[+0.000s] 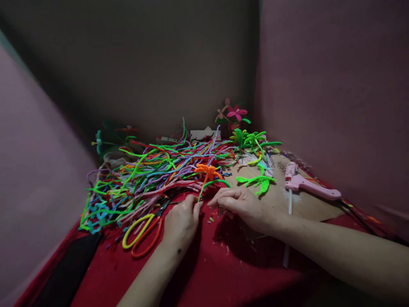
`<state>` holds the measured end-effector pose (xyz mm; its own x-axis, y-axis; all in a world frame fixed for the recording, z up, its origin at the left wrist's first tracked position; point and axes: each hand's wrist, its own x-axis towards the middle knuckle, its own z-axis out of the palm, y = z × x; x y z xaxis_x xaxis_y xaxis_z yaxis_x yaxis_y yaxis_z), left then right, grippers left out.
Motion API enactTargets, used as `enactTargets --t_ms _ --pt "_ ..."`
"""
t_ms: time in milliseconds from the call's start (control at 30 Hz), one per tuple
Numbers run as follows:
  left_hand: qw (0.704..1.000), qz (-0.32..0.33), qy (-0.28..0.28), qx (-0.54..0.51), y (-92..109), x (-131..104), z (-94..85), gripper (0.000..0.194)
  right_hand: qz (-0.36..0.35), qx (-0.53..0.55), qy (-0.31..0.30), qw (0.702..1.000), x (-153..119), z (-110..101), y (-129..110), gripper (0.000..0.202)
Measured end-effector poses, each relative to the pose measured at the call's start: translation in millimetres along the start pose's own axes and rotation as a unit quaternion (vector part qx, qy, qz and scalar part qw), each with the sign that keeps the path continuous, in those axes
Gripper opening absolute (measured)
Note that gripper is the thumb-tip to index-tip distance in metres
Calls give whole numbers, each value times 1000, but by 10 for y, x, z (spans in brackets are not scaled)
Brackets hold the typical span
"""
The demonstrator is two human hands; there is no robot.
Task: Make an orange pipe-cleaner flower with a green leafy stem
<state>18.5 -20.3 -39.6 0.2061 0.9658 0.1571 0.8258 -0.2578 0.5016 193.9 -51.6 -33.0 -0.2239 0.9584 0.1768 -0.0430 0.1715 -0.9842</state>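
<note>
- Pinches green stem (pixel 200 196) of orange flower (pixel 208 172) between thumb and fingers of left hand (pixel 182 217).
- Curls right hand (pixel 238 202) near it; cannot tell whether pinching anything.
- Shows orange flower just above left hand, up and left of right hand.
- Shows scissors (pixel 163 208) beside left hand, fuzzy stem pile (pixel 159 170) beyond, pink glue gun (pixel 315 187) on cardboard (pixel 277 207) at right.

1. Flower (pixel 209 171): orange and fuzzy, its narrow petals spread outward, held up near the middle of the scene.
2. Stem (pixel 203 185): thin, orange above and green lower down, slanting with its top to the right, pinched at the low end.
3. Green strip (pixel 220 181): fuzzy, arching right from beside the stem, below the petals.
</note>
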Motion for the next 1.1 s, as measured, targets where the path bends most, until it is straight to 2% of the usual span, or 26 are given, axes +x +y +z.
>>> enactTargets --t_ms 67,133,233,300,367,500,633,733,867,1000,1100 --pt "995 62 69 47 11 -27 -30 16 -11 -28 1 1000 -3 11 -6 25" --pt "990 98 90 -47 41 -63 -61 17 -23 -52 -2 998 -8 19 -4 24" --pt "961 103 22 -255 117 -123 -97 17 -47 -75 -15 996 -17 21 0 21" --pt "943 127 2 -308 166 -157 -115 18 -53 -75 -37 995 -20 16 -3 19" --pt "935 170 2 -310 196 -179 -134 17 -36 -58 -62 996 -19 8 -4 20" --pt "933 255 -6 -253 200 -201 -175 20 44 -2 -104 994 -6 -10 30 16" --pt "931 329 -5 -159 175 -219 -170 27 82 36 -133 987 -1 -26 74 17" --pt "915 395 40 -76 138 -223 -126 28 102 45 -142 983 -5 -28 91 19" --pt "869 480 115 26 92 -227 -92 29 125 113 -163 972 -7 -19 119 18" --pt "855 493 141 86 80 -257 -120 24 129 182 -200 954 4 -10 122 18" --pt "870 456 143 124 109 -303 -159 20 113 196 -196 954 6 5 106 24"
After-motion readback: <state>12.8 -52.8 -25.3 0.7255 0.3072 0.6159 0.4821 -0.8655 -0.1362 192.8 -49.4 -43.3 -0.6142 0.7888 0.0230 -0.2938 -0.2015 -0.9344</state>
